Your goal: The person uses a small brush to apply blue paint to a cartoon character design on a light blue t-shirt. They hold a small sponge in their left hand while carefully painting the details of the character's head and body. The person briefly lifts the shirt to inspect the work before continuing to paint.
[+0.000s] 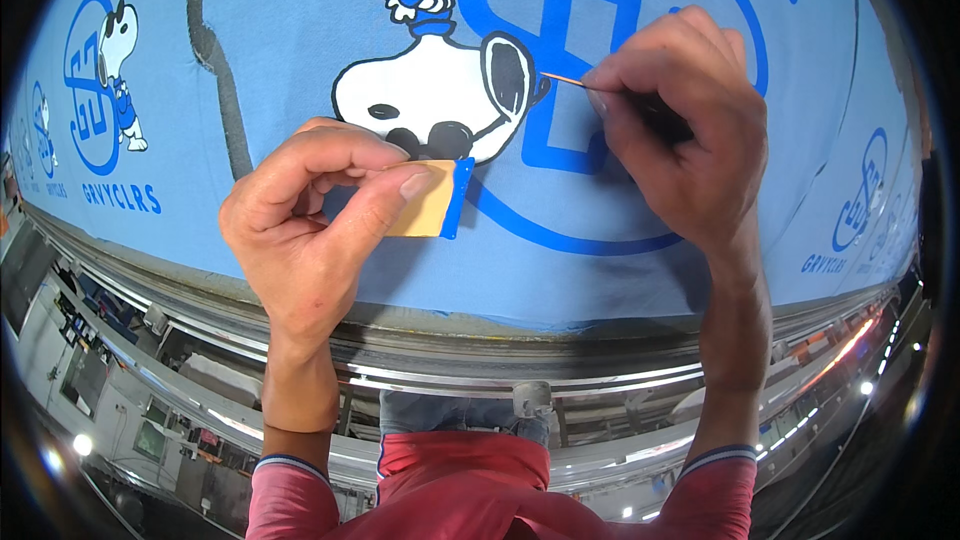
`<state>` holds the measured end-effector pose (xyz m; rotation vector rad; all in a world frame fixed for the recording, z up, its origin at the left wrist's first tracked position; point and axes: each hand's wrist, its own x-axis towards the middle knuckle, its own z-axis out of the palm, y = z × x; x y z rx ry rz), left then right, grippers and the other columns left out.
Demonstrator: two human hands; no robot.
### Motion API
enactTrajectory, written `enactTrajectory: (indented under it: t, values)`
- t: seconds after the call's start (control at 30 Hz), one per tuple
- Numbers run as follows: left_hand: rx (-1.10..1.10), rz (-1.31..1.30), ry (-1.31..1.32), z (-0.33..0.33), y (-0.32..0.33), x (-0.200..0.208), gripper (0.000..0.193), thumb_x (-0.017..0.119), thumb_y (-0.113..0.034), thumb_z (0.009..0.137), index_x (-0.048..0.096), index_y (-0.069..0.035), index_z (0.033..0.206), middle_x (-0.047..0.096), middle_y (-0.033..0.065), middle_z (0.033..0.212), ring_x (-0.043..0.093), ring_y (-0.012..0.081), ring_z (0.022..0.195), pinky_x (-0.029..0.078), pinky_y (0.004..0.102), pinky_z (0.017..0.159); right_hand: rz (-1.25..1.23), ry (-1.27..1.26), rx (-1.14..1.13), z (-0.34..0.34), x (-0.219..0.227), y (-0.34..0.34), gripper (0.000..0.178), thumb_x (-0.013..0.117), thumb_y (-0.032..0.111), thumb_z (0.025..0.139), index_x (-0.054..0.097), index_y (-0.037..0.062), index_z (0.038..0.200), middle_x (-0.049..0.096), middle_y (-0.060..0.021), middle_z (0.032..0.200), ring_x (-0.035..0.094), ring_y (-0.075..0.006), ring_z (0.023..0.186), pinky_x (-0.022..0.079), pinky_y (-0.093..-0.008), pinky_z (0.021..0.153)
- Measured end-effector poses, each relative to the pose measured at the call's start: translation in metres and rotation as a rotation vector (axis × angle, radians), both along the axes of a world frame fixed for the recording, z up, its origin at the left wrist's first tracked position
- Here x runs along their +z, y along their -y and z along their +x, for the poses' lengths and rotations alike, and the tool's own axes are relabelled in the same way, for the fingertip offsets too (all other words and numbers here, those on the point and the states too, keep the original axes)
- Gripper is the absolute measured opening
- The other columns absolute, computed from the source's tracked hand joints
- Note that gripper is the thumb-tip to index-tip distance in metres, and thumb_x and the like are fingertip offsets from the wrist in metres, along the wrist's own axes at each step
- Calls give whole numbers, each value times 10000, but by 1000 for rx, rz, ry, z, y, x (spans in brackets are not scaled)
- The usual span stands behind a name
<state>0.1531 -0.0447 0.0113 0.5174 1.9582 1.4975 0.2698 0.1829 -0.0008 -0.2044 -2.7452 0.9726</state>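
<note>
My left hand [300, 220] pinches a small tan rectangular card [432, 202] between thumb and fingers. Wet-looking blue paint coats the card's right edge. The card is over light blue fabric [290, 30], just below the printed head of an upside-down white cartoon dog [430, 85]. In my right hand [685, 120] a thin orange-brown stick [562, 79] is pinched between thumb and fingers, its tip pointing left beside the dog's black ear. Whether that tip touches the fabric I cannot tell. My palm and fingers hide the stick's other end.
More printed dogs and blue emblems [95, 90] repeat across the fabric. A dark grey strip [222, 90] shows through a gap on the left. Metal rails [620, 378] run along the table's near edge, with a small metal block [532, 400] in front of me.
</note>
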Motion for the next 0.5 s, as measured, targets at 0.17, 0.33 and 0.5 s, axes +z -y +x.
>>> enactTrajectory:
  t: [0.17,0.33,0.5]
  values:
    - [1,-10,4,0,0,0,139,685,101,730,631,36,840,616,92,813,560,115,748,430,216,669,17,-2,8,1,-1,0,132,666,-32,701,630,81,759,591,8,711,513,-148,672,319,-298,706]
    - [-5,1,-2,0,0,-1,141,689,100,730,631,34,840,617,90,808,560,117,747,428,217,667,4,-9,1,1,-1,0,134,668,-34,698,627,82,753,592,9,714,515,-148,672,320,-298,706]
    - [0,0,-8,1,0,-1,144,690,101,731,631,35,844,617,91,804,560,120,748,429,219,667,4,-10,14,0,0,0,144,665,-39,682,628,82,750,586,10,709,515,-148,675,321,-298,708]
